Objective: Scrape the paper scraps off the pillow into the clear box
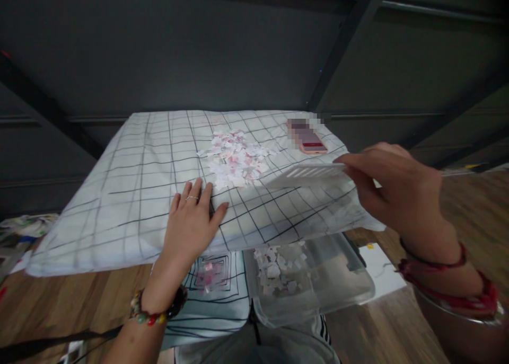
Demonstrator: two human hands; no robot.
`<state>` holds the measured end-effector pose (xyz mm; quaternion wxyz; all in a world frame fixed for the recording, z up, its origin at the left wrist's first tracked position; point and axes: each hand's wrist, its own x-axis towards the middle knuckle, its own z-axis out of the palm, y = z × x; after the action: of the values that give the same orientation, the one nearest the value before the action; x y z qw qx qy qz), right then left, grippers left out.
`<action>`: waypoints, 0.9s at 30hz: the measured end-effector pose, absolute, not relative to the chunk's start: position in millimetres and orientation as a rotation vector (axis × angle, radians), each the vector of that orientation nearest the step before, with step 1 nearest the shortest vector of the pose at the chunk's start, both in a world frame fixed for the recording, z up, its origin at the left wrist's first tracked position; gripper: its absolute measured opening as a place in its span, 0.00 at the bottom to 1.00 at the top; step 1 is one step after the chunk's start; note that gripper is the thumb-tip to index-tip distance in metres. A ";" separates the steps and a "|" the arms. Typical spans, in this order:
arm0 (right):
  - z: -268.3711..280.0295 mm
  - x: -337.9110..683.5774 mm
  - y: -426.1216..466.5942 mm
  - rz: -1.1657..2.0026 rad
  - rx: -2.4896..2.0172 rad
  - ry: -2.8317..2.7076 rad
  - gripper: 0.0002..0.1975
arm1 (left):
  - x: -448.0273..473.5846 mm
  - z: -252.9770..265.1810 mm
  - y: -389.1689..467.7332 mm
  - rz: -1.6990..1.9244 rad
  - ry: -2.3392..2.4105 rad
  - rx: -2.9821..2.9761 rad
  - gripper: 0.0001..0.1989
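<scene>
Left hand (193,213): lower left of centre, palm down on the checked cloth (131,189), fingers slightly apart and thumb spread, grasping nothing. A thin ring on one finger, beads at the wrist. Its flat pose probably steadies the cloth near the front edge.

Right hand (395,186): right of centre, raised, thumb and fingers clamped together on the end of a white slotted piece (316,171). The piece points toward the middle of the frame, its far end blurred; whether it touches the cloth cannot be told. The end grip likely leaves its length free.

Paper scraps (236,160): white with pink marks, one loose heap at centre on the cloth-covered surface, just beyond the left fingertips. Gathered there, they lie between the two hands, presumably for easy reach.

Phone (308,136): pink-edged, flat, right of the heap and apart from it; perhaps set aside to leave room.

Clear plastic bin (338,295): lower centre-right, below the front edge of the surface, open upward, with more scraps (276,268) at its left end. Its place under the edge appears chosen for nearness.

Pink packet (210,274): lower centre, left of the bin, on a pale blue patterned item (236,308) of uncertain kind.
</scene>
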<state>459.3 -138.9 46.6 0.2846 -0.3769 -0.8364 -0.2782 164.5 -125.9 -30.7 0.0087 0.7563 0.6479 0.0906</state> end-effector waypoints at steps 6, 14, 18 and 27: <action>31.3 452.4 -117.7 -0.847 -1.016 -2.211 0.13 | 165.5 -27.7 -126.7 0.264 2.019 2.348 0.29; 43.1 454.8 -132.9 -0.818 -0.998 -2.281 0.12 | 165.1 -30.1 -125.7 0.276 2.026 2.370 0.30; 43.1 453.2 -134.8 -0.768 -1.013 -2.314 0.14 | 165.3 -29.8 -126.0 0.254 2.038 2.357 0.30; 51.4 460.9 -166.5 -0.368 -0.856 -2.380 0.12 | 163.9 -31.2 -125.5 0.250 2.037 2.376 0.30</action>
<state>460.9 -166.5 51.4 0.2885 -0.3208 -0.8916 -0.1379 163.9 -125.5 -31.2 0.0008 0.7568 0.6488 0.0795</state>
